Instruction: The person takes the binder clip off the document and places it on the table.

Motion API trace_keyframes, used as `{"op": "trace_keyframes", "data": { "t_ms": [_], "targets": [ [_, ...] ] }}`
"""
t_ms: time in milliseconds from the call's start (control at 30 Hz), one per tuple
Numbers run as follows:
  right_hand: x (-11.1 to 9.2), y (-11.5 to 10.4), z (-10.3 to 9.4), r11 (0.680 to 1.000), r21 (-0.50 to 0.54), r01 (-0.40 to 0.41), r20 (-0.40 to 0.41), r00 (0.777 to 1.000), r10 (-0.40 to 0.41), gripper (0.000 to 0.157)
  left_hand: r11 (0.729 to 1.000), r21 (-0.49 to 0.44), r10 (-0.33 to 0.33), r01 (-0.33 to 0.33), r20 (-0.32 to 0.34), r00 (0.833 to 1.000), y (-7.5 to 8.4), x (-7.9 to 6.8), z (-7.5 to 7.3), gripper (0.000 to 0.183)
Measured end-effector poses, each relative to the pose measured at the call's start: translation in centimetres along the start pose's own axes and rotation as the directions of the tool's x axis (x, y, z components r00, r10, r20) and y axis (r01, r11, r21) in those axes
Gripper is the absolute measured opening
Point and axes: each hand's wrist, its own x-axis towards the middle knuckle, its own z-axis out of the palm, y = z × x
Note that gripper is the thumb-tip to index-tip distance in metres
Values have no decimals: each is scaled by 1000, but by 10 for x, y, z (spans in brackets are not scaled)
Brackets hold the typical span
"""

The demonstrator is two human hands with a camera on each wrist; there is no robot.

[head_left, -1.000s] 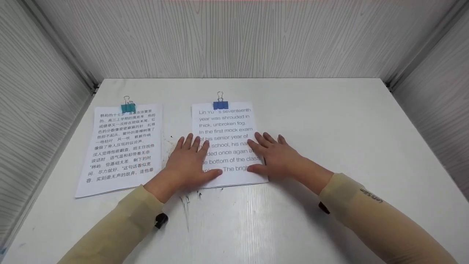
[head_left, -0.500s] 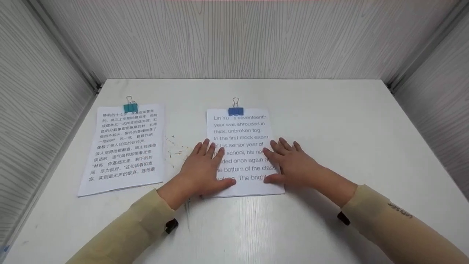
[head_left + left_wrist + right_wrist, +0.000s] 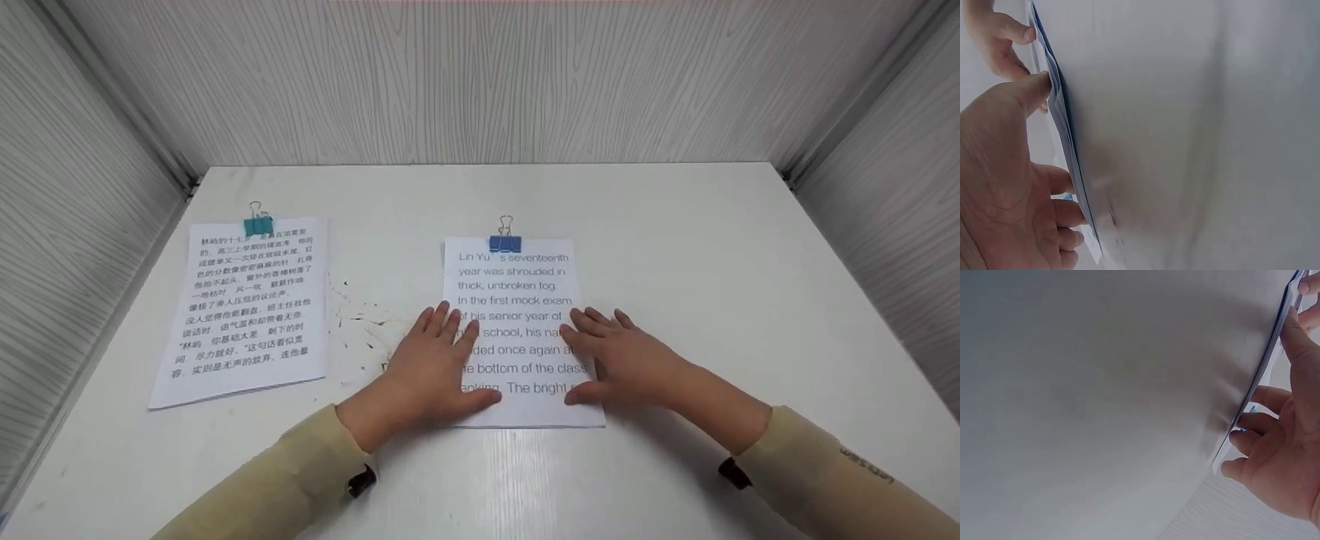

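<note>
A stack of white paper with large English print [image 3: 514, 286] lies flat on the white table. Its top edge is held by a blue binder clip [image 3: 505, 244]. My left hand [image 3: 424, 379] rests along the left edge of this stack, fingers spread and thumb over the lower lines. On the opposite edge, my right hand [image 3: 637, 369] lies the same way, its thumb on the paper near the bottom. Both wrist views show the stack's lower edge side-on, with a thumb touching the top sheet. Parts of the print are covered by the fingers.
Left of the hands lies a second paper stack with Chinese print [image 3: 244, 307], under a teal binder clip [image 3: 258, 225]. Dark specks and stains mark the table [image 3: 675, 247] between the stacks. Wood-grain panels [image 3: 487, 82] close in the back and sides.
Both hands and the English-print stack with its blue clip have slid right and toward me. The gap to the Chinese-print stack has widened. The hands' pose on the paper looks the same.
</note>
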Motion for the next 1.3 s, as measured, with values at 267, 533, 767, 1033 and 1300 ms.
{"op": "trace_keyframes", "data": {
  "t_ms": [267,533,767,1033,1300],
  "targets": [
    [-19,0,4,1000,-2,7,-16,1000,-7,100,999,4,43,-43,1,999,14,-8,4,108],
    [-27,0,7,1000,0,7,-11,1000,-7,102,999,28,39,-39,2,999,22,-13,4,108],
    [-27,0,7,1000,2,8,-12,1000,-8,101,997,79,18,-12,-78,997,11,0,-10,93],
    [-27,0,4,1000,7,8,-14,1000,-8,101,987,-136,-110,82,-207,972,-28,38,-39,72],
    [-28,0,5,1000,18,-6,-12,1000,6,102,882,-464,-199,77,-218,955,-63,73,-38,72]
  ]
}}
